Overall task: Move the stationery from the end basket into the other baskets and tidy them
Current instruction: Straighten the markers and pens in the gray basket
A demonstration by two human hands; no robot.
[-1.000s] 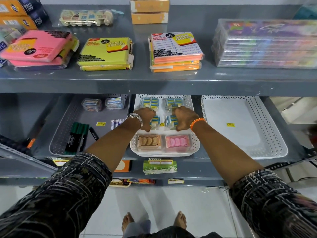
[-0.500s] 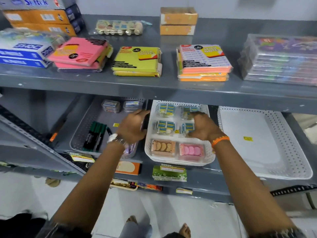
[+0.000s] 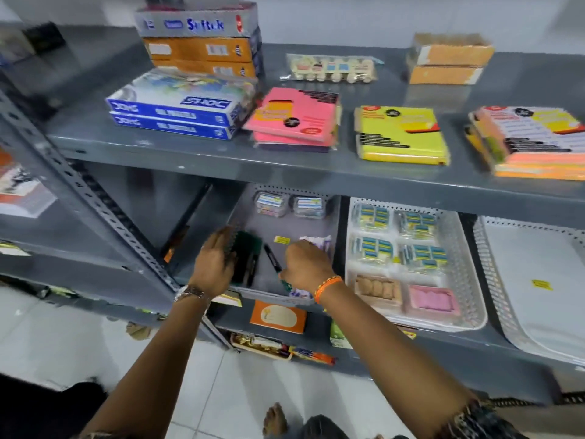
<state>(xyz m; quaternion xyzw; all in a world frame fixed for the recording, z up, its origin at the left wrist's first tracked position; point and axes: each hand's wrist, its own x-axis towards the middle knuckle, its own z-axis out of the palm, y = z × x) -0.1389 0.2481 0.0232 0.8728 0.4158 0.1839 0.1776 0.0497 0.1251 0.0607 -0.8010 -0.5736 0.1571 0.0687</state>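
Both hands inside the grey basket on the middle shelf. Left hand at about 9 o'clock in that basket, fingers spread wide and laid against the dark green markers, touching but not clearly closed round them. Right hand at about 3 o'clock in the same basket, fingers curled narrow, pinching a black pen near its lower end; grip partly hidden by the knuckles. Purple packets just behind the right hand, small clear boxes at 12 o'clock along the basket's back wall, a yellow sticker on its floor between the hands. Immediately to 3 o'clock, the white basket with blue-and-yellow packs in rows and two trays at its front, one biscuit-coloured, one pink. Further to 3 o'clock, the end basket, white, bare floor with one yellow sticker. Pads and boxes on the upper shelf, blurred.
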